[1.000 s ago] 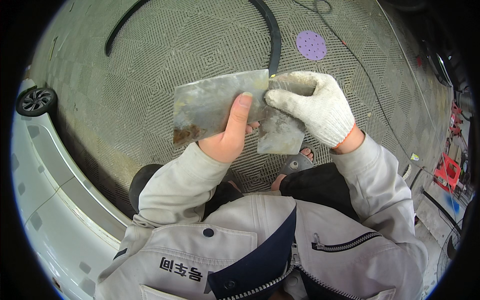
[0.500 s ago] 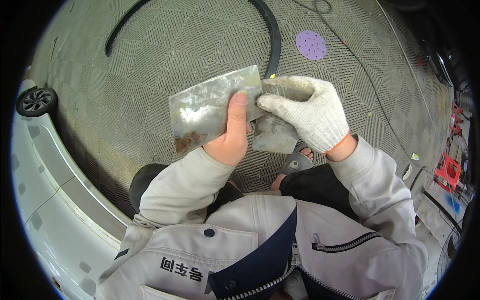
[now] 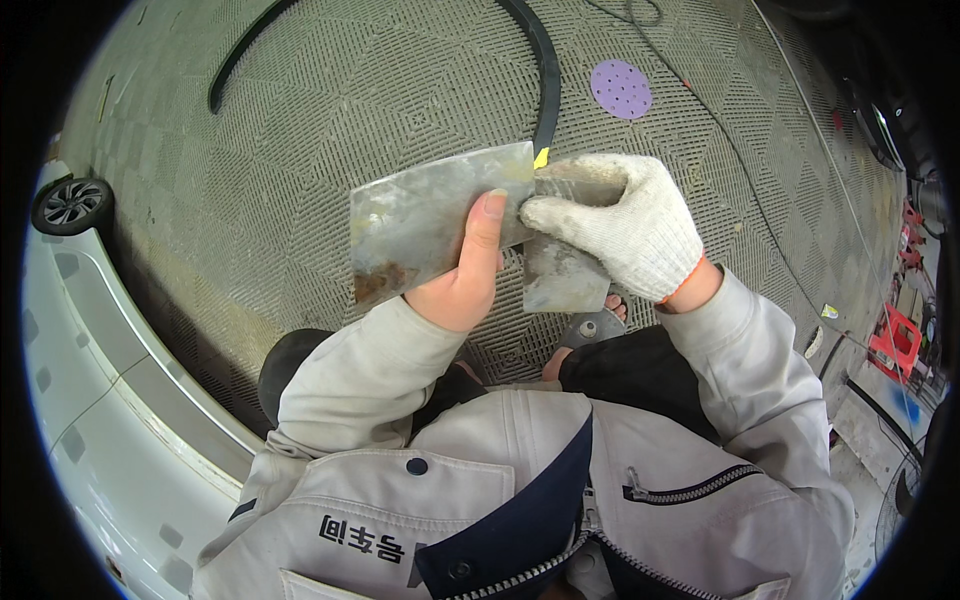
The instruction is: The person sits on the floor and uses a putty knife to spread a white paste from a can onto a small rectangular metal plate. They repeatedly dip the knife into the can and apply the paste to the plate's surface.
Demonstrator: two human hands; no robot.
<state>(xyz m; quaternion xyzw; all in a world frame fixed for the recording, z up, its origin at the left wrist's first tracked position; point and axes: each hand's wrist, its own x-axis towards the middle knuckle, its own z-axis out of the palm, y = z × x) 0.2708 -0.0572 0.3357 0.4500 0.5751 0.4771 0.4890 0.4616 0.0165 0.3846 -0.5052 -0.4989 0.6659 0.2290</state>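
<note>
My bare left hand is closed on a wide, thin metal putty spreader, with the thumb laid across its face. The plate is dull grey, smeared, with a rust-brown patch at its lower left corner. A knitted white glove with an orange cuff covers my right hand, which pinches a second, smaller metal spreader. Part of that smaller plate is hidden behind the glove. Its left side meets the right end of the larger plate; whether the two edges touch, I cannot tell. Both are held in front of my body, above the floor.
A pale car body panel runs along the left, with a wheel beyond. On the grid floor lie a curved black trim strip, a purple perforated sanding disc and a cable. A red plastic stool stands at right.
Both spreaders have shifted slightly to the right and toward me. The smaller one has turned a little, and the bright glare on the larger plate has faded.
</note>
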